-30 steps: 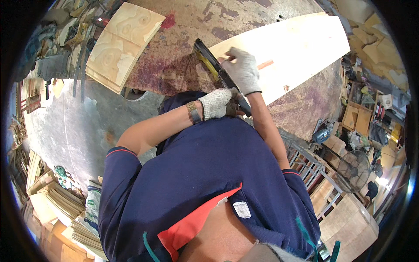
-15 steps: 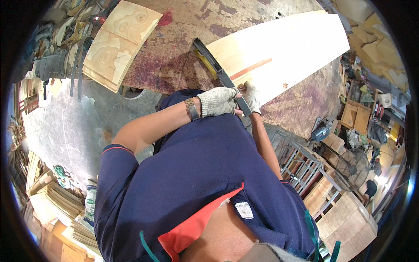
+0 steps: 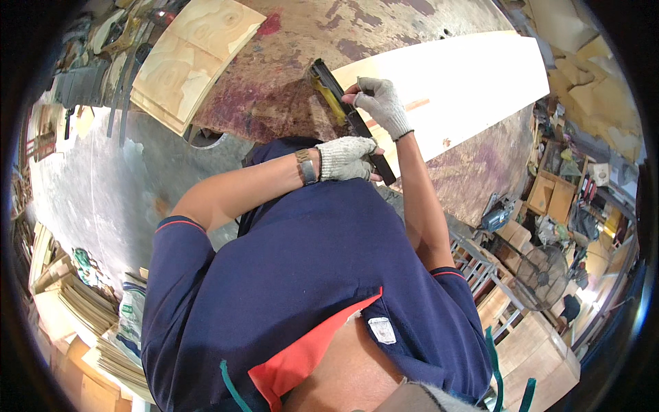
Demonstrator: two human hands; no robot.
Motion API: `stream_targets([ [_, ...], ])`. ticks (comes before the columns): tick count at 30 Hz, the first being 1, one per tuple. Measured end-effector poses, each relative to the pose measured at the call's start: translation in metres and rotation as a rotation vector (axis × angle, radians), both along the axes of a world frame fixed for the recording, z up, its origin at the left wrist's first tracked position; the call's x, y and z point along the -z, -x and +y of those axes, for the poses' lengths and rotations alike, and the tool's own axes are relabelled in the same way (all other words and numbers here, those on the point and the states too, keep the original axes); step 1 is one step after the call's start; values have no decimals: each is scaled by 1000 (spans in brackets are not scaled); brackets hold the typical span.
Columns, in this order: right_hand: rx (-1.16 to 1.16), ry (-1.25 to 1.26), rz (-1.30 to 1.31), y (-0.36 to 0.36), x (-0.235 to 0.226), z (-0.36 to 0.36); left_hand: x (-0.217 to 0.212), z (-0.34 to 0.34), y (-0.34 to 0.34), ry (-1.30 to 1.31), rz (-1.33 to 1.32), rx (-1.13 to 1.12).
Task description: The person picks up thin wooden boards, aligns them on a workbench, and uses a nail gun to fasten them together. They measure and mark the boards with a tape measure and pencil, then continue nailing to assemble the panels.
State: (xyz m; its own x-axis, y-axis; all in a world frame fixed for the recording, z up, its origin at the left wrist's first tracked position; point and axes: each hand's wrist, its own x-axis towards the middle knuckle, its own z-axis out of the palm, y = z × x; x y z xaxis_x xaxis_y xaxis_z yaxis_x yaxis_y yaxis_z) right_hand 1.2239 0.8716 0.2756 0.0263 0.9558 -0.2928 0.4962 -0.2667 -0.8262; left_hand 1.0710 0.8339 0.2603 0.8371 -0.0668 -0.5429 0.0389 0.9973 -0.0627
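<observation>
A long, narrow black tool with a yellow part (image 3: 364,130) lies slanted in front of me, against the near left edge of a pale plywood board (image 3: 467,75). My left hand (image 3: 345,159), in a knitted fingerless work glove, is closed round the tool's near end. Over the tool's upper half is my right hand (image 3: 379,103), gloved the same way, its thumb and fingers brought together in a pinch. What those fingertips hold, if anything, is too small to make out. A short reddish-brown strip (image 3: 417,104) shows on the board beside my right wrist.
Stacked curved plywood pieces (image 3: 195,58) lie at the far left of the stained worktable (image 3: 274,89). A grey metal surface (image 3: 103,185) is at my left. Cut boards (image 3: 86,309) stand at the lower left; a fan (image 3: 541,275) and metal frame (image 3: 491,275) are at the right.
My right hand has moved up and away from the tool's near end, to over its upper half. The left hand keeps its hold, almost unmoved.
</observation>
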Motion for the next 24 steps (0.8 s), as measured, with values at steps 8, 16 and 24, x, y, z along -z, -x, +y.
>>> stream_targets([
  [8, -158, 72, 33, -8, 16, 13, -10, 1, -1, 29, 106, -7],
  [16, -263, 21, 32, -23, 15, 16, -3, -1, -2, -17, 25, -10],
  [24, 196, 372, 34, -30, 41, -41, -12, 7, 13, -144, -1, -114],
])
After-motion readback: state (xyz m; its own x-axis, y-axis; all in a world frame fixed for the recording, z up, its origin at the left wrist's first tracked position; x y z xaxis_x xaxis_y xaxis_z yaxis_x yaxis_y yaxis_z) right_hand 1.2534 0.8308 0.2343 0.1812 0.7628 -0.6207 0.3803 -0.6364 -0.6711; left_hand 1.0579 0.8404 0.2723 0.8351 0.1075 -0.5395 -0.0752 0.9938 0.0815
